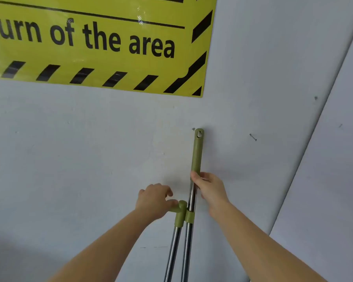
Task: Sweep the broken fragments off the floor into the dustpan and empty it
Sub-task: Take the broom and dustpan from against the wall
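Note:
Two metal poles stand close together against a pale wall. The longer one is the broom handle [197, 153], with an olive-green grip whose top has a hanging hole. My right hand [209, 189] is closed around it just below the green grip. The shorter pole is the dustpan handle [176, 239], topped by an olive-green cap clipped to the broom pole. My left hand [154, 200] touches that cap with thumb and fingertips. The brush head, the dustpan and the floor are out of view.
A yellow sign with black hazard stripes and lettering [102, 43] hangs on the wall at upper left. A small nail [253, 137] sticks out of the wall right of the broom top. A wall corner [314, 127] runs diagonally at the right.

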Action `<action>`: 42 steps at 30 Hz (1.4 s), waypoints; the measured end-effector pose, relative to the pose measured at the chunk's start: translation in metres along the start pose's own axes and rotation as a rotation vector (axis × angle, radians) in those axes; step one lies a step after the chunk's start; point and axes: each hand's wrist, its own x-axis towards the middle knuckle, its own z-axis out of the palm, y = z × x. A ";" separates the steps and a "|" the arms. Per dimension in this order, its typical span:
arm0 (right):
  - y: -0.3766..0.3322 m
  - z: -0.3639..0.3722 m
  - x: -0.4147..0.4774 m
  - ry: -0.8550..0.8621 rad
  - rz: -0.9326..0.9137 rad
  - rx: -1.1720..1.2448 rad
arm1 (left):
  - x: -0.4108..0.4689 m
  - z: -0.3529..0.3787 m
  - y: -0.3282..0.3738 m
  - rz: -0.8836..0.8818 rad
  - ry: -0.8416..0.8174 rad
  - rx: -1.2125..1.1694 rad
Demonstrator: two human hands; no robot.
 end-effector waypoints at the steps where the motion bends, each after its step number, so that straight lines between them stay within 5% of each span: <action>1: 0.000 0.001 0.000 -0.006 -0.004 0.017 | 0.000 0.001 0.000 0.011 -0.024 0.055; 42: 0.010 0.007 0.009 -0.023 -0.078 0.239 | 0.016 0.009 -0.002 0.004 -0.208 0.087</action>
